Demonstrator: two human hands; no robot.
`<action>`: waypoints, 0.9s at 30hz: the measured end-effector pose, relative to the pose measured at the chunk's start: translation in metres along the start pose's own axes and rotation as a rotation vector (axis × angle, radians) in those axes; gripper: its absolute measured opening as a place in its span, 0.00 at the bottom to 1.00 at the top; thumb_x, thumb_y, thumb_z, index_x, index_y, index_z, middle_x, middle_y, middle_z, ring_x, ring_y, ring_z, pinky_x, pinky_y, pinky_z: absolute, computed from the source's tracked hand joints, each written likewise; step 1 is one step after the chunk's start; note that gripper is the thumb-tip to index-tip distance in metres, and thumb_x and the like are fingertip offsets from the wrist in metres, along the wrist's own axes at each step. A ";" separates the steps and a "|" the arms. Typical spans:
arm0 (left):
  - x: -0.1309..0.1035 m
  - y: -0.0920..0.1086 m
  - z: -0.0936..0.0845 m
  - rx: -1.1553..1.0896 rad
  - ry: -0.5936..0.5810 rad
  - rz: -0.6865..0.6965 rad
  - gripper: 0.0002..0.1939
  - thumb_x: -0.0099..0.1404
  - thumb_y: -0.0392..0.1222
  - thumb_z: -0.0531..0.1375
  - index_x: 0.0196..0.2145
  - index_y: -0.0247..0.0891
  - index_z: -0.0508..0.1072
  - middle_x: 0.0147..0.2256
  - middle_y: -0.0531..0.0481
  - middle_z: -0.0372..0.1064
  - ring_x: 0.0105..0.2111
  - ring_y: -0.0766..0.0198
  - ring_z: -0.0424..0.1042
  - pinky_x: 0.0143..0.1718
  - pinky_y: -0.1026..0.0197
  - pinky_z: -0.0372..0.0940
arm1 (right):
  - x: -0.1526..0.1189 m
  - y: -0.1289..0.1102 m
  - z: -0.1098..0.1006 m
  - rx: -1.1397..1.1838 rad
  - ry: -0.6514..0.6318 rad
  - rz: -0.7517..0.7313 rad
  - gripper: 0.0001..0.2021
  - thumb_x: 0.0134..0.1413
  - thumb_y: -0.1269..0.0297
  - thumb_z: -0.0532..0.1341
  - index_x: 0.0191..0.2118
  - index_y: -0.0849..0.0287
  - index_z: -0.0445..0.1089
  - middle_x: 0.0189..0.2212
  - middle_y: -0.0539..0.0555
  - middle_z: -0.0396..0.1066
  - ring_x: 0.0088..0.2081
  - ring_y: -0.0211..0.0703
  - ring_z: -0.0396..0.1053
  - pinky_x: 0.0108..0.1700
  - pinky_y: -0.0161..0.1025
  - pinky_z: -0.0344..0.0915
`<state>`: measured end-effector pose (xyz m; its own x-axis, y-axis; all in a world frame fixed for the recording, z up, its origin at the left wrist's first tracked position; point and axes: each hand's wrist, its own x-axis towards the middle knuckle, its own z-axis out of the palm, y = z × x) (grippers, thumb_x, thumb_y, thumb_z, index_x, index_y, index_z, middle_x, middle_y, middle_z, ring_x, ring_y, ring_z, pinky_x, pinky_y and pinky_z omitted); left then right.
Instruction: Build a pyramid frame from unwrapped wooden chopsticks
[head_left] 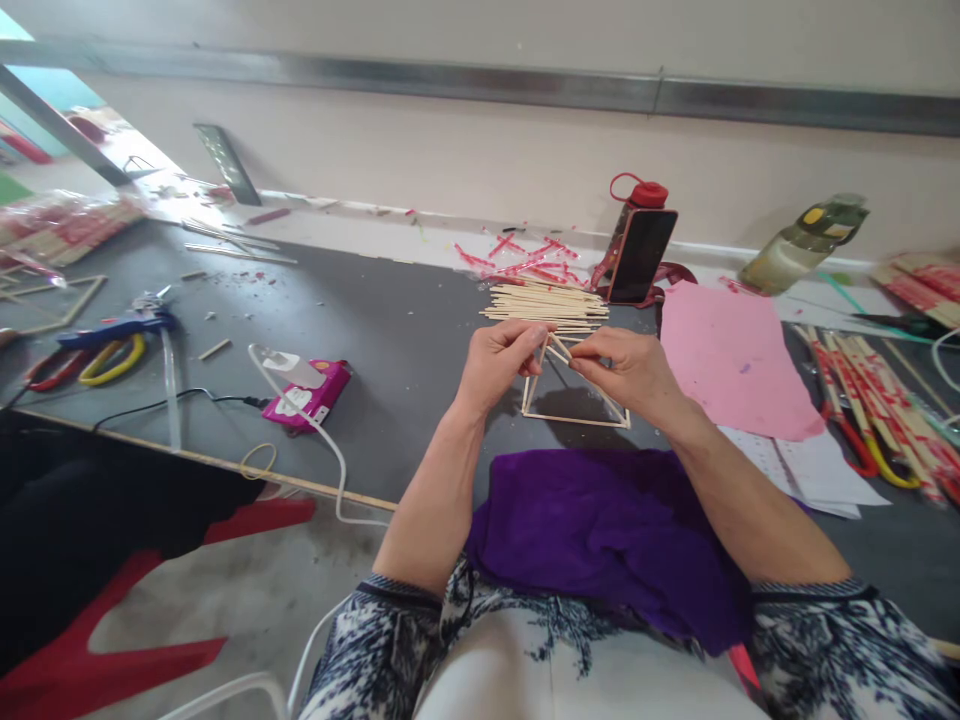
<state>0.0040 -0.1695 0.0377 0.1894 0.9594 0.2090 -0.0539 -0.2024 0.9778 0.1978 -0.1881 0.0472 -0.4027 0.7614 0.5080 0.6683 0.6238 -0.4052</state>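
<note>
A small frame of thin wooden sticks stands on the dark table, with its square base toward me and slanting sticks rising to a top. My left hand pinches the frame near its top from the left. From the right, my right hand has thumb and fingers pressed together on a short stick at the same top. Just behind my hands lies a pile of loose wooden sticks. A purple cloth covers my lap at the table's edge.
Behind the pile, a phone leans on a red-capped bottle. Pink paper, wrapped sticks and scissors lie right. Leftward are a purple packet with a white cable, blue-handled pliers and more scissors.
</note>
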 end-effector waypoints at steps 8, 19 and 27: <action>0.000 0.000 0.000 -0.017 0.017 0.002 0.17 0.58 0.50 0.61 0.37 0.35 0.79 0.30 0.48 0.74 0.19 0.72 0.68 0.20 0.69 0.62 | 0.000 0.000 -0.001 -0.003 0.033 0.001 0.06 0.55 0.67 0.60 0.36 0.57 0.76 0.30 0.52 0.74 0.34 0.41 0.69 0.37 0.38 0.62; -0.002 0.001 0.006 0.017 -0.052 -0.043 0.18 0.49 0.47 0.68 0.38 0.35 0.79 0.30 0.49 0.74 0.22 0.70 0.67 0.24 0.67 0.65 | 0.000 0.001 0.002 0.002 0.042 0.007 0.05 0.55 0.67 0.61 0.34 0.56 0.75 0.28 0.51 0.73 0.33 0.41 0.69 0.36 0.37 0.62; -0.003 -0.001 0.011 0.044 -0.094 -0.051 0.18 0.51 0.43 0.67 0.40 0.34 0.78 0.26 0.51 0.72 0.21 0.71 0.65 0.24 0.67 0.62 | 0.000 0.001 0.005 -0.029 0.032 -0.010 0.05 0.55 0.66 0.60 0.33 0.56 0.74 0.27 0.51 0.72 0.31 0.40 0.68 0.34 0.36 0.60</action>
<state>0.0146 -0.1741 0.0358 0.2825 0.9464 0.1568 0.0005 -0.1636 0.9865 0.1957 -0.1865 0.0430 -0.3898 0.7490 0.5358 0.6822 0.6257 -0.3784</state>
